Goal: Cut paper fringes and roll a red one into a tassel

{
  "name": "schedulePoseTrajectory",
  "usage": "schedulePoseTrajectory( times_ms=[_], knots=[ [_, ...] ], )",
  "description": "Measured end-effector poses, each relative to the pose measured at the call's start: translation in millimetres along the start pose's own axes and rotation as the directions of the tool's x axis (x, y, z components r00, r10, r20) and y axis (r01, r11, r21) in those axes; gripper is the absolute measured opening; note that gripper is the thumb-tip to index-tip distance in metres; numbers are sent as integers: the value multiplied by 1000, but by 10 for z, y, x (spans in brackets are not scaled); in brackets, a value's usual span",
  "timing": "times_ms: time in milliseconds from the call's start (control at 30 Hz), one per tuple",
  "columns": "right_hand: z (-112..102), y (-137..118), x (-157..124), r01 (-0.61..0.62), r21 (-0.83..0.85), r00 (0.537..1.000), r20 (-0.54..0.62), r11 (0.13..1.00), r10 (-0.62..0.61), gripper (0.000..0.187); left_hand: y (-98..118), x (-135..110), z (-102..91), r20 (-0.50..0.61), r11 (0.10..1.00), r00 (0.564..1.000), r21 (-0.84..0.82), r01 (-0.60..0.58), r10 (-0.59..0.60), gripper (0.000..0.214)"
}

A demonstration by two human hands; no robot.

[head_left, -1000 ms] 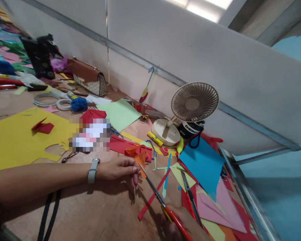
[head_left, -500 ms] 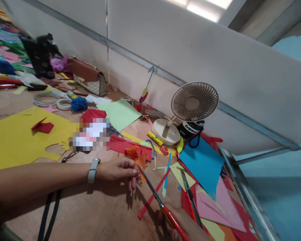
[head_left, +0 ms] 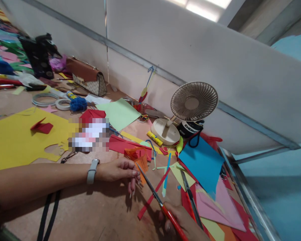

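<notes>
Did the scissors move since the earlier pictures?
Yes, slightly: judged against the fan, which stands in the same place, the scissors in the right hand have shifted toward the picture's left.

The left forearm (head_left: 47, 182) is bare along its visible length down to 1 watch (head_left: 93, 171), which has a smooth, pale grey strap (head_left: 90, 176) and a silvery case (head_left: 97, 161) seen edge-on. The left grip (head_left: 119, 169) has glossy thumb and finger nails (head_left: 134, 173), their polish too small to tell. The right grip (head_left: 177, 217) is bare.
</notes>
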State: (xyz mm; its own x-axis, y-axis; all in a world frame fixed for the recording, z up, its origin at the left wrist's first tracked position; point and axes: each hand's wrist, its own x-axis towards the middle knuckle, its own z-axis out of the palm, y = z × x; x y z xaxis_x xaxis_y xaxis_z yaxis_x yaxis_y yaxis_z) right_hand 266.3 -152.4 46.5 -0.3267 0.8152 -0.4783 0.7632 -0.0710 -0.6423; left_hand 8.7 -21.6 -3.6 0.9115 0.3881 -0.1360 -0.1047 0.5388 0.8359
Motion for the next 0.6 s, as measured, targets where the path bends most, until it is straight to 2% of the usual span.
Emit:
schedulePoseTrajectory(
  times_ms=[200, 467, 600],
  knots=[
    [36, -2, -47, 12, -18, 999, -42, 1000, -13, 41, -22, 12, -22, -1, 1000, 1000, 9, -3, 3, 28],
    [-202, -70, -225, 39, -54, 998, -47, 998, -41, 39, 6, 12, -29, -52, 998, 999, 65, -13, 17, 30],
    [-286, -130, -256, 94, -103, 994, -40, 990, -99, 41, -30, 19, -41, -95, 998, 994, 38, -46, 50, 28]
  ],
)
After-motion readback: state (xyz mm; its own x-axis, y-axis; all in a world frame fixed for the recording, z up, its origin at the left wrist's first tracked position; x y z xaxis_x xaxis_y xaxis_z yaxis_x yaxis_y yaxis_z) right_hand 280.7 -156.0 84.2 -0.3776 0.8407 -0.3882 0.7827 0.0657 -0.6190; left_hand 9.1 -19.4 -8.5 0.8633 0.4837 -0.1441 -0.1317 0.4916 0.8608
